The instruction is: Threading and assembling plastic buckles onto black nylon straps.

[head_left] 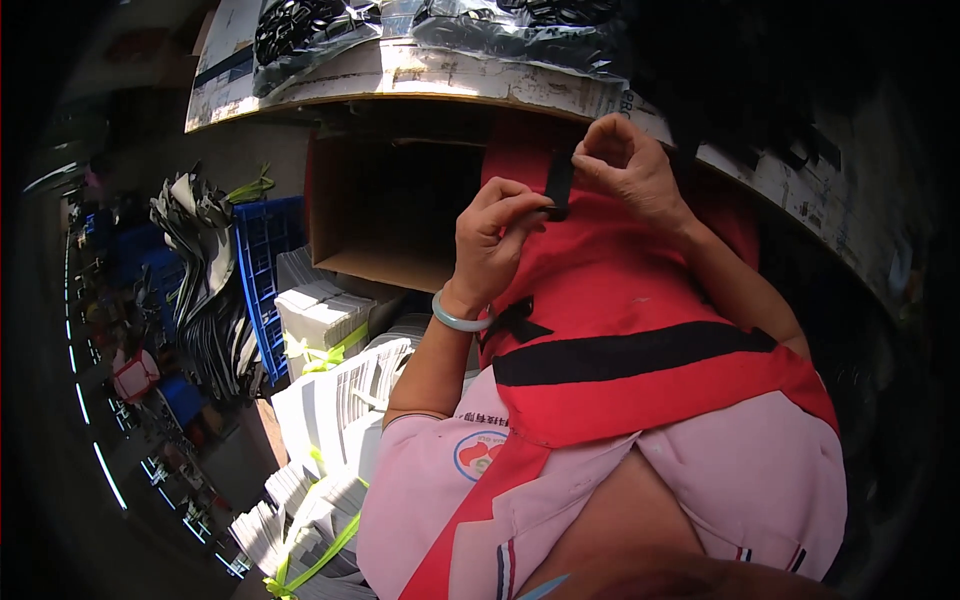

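A short, dark black strip (559, 183) spans the gap between my two hands, in front of the red apron (620, 270) I wear. The fingers of my left hand (494, 232) are pinched at its lower end. My right hand (635, 170) curls thumb against forefinger in a pinch at the upper end. Whether the strip is cloth or tape, I cannot make out. A pale bangle (461, 314) circles my left wrist. Close below that hand, a black bow (520, 318) is tied on the apron's side.
Clear plastic bags of black pieces (315, 35) lie on a worn white tabletop (450, 72). An open cardboard box (375, 262) stands beneath it. To the left are bundled white sheets (340, 400) tied with green strips, a blue crate (262, 285) and stacked grey pieces (210, 290).
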`<action>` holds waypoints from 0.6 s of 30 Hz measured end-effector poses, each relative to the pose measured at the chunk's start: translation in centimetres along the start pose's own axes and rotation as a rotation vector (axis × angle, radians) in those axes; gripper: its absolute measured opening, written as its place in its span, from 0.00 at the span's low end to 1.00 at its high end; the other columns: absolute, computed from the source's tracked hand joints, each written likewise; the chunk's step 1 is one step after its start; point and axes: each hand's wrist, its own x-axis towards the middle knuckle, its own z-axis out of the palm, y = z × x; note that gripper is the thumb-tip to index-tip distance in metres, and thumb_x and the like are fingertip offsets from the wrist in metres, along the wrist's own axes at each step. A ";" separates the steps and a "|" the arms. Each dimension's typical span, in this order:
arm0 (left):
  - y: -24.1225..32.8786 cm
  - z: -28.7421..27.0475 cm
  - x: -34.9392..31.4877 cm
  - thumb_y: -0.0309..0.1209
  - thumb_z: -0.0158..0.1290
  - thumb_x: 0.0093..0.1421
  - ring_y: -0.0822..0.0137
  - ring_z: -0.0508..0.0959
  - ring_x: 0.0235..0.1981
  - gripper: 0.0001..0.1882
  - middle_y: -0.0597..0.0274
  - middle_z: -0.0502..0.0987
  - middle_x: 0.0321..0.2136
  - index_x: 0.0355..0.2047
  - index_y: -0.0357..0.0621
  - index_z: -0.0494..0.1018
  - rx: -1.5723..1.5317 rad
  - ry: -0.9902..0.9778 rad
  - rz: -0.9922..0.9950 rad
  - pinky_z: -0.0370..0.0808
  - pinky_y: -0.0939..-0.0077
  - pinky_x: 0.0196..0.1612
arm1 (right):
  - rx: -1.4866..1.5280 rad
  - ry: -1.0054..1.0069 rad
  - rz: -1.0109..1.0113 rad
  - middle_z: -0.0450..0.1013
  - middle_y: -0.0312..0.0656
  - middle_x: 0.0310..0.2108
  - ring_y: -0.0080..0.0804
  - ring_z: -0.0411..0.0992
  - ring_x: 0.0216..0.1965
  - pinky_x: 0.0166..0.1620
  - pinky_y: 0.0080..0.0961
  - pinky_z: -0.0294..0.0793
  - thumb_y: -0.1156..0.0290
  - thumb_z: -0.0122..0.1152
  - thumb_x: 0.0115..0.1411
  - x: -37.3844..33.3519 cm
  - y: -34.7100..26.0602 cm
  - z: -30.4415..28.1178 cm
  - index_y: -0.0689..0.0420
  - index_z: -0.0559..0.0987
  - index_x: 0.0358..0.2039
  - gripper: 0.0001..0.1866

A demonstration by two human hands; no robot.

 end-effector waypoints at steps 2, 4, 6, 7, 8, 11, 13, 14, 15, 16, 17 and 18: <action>-2.6 -4.5 -1.9 0.16 0.59 0.51 0.71 0.78 0.31 0.17 0.58 0.74 0.39 0.43 0.40 0.77 0.181 -0.096 -0.031 0.76 0.81 0.34 | -0.073 -0.154 0.085 0.72 0.37 0.37 0.22 0.73 0.40 0.43 0.19 0.75 0.75 0.62 0.60 0.3 -1.0 0.5 0.59 0.70 0.45 0.14; -1.2 -7.1 -2.4 0.18 0.61 0.51 0.72 0.79 0.30 0.26 0.58 0.73 0.42 0.52 0.43 0.73 0.271 0.062 -0.396 0.77 0.81 0.33 | -0.085 -0.246 0.150 0.72 0.37 0.37 0.22 0.72 0.39 0.40 0.20 0.74 0.74 0.61 0.60 0.1 -0.7 0.2 0.59 0.70 0.48 0.16; -0.9 -8.9 -1.0 0.19 0.59 0.54 0.76 0.78 0.32 0.30 0.60 0.74 0.43 0.58 0.47 0.69 0.468 0.119 -0.380 0.76 0.83 0.35 | -0.164 -0.276 0.192 0.73 0.35 0.35 0.19 0.71 0.34 0.37 0.18 0.72 0.71 0.59 0.63 -0.1 -0.2 -0.5 0.60 0.73 0.45 0.12; -0.5 -9.1 0.4 0.20 0.59 0.55 0.75 0.78 0.31 0.26 0.60 0.75 0.41 0.56 0.44 0.70 0.386 0.148 -0.302 0.76 0.82 0.34 | -0.213 -0.296 0.194 0.74 0.37 0.34 0.21 0.71 0.34 0.38 0.20 0.73 0.71 0.59 0.62 -0.1 0.2 -0.7 0.61 0.74 0.44 0.11; -0.2 -9.0 2.5 0.22 0.59 0.56 0.73 0.79 0.30 0.23 0.59 0.75 0.39 0.54 0.42 0.71 0.301 0.171 -0.219 0.75 0.81 0.34 | -0.265 -0.309 0.195 0.75 0.39 0.33 0.22 0.72 0.34 0.39 0.22 0.73 0.70 0.60 0.61 -0.2 0.4 -0.8 0.62 0.76 0.42 0.11; 2.7 -6.3 10.2 0.25 0.57 0.59 0.69 0.80 0.33 0.14 0.56 0.78 0.36 0.46 0.36 0.75 0.323 0.145 0.066 0.76 0.79 0.36 | -0.332 -0.368 0.102 0.76 0.41 0.32 0.25 0.73 0.32 0.38 0.24 0.73 0.70 0.58 0.61 -0.5 -0.1 0.4 0.62 0.77 0.40 0.11; 1.4 -4.5 16.2 0.32 0.58 0.60 0.59 0.80 0.39 0.16 0.50 0.78 0.40 0.46 0.36 0.76 0.423 0.156 0.166 0.77 0.71 0.44 | -0.388 -0.423 0.051 0.77 0.43 0.32 0.26 0.73 0.31 0.37 0.26 0.73 0.70 0.58 0.60 -0.7 -0.3 1.0 0.63 0.77 0.41 0.11; 0.8 -3.5 19.5 0.39 0.57 0.60 0.50 0.78 0.43 0.22 0.44 0.76 0.44 0.49 0.35 0.74 0.653 0.155 0.226 0.75 0.65 0.48 | -0.416 -0.439 0.040 0.77 0.44 0.32 0.26 0.74 0.32 0.39 0.26 0.74 0.70 0.59 0.60 -0.9 0.0 0.8 0.63 0.77 0.40 0.11; -0.1 -2.1 22.2 0.47 0.54 0.60 0.45 0.76 0.47 0.31 0.38 0.73 0.48 0.55 0.33 0.68 0.741 0.165 0.148 0.72 0.61 0.52 | -0.408 -0.416 0.068 0.78 0.43 0.33 0.26 0.75 0.34 0.40 0.25 0.74 0.71 0.59 0.60 -1.5 -0.3 0.8 0.64 0.77 0.40 0.10; -0.5 -0.8 24.6 0.52 0.52 0.61 0.44 0.71 0.53 0.40 0.33 0.70 0.50 0.62 0.33 0.56 0.767 0.094 -0.019 0.68 0.61 0.56 | -0.418 -0.406 0.101 0.78 0.43 0.33 0.25 0.76 0.36 0.42 0.24 0.74 0.72 0.59 0.61 -1.8 0.4 0.3 0.63 0.77 0.39 0.09; -4.1 -1.3 26.5 0.57 0.52 0.59 0.40 0.62 0.61 0.48 0.30 0.64 0.55 0.66 0.36 0.48 0.775 0.175 -0.108 0.60 0.58 0.62 | -0.475 -0.430 0.084 0.78 0.42 0.33 0.25 0.76 0.36 0.42 0.23 0.74 0.73 0.59 0.60 -2.1 -0.4 1.1 0.63 0.78 0.39 0.09; -4.9 0.9 28.2 0.62 0.52 0.56 0.36 0.51 0.66 0.52 0.30 0.56 0.61 0.67 0.40 0.45 0.793 0.152 -0.184 0.50 0.48 0.65 | -0.497 -0.401 0.051 0.78 0.42 0.33 0.24 0.76 0.36 0.41 0.22 0.74 0.73 0.60 0.60 -2.2 0.8 -0.1 0.63 0.78 0.39 0.08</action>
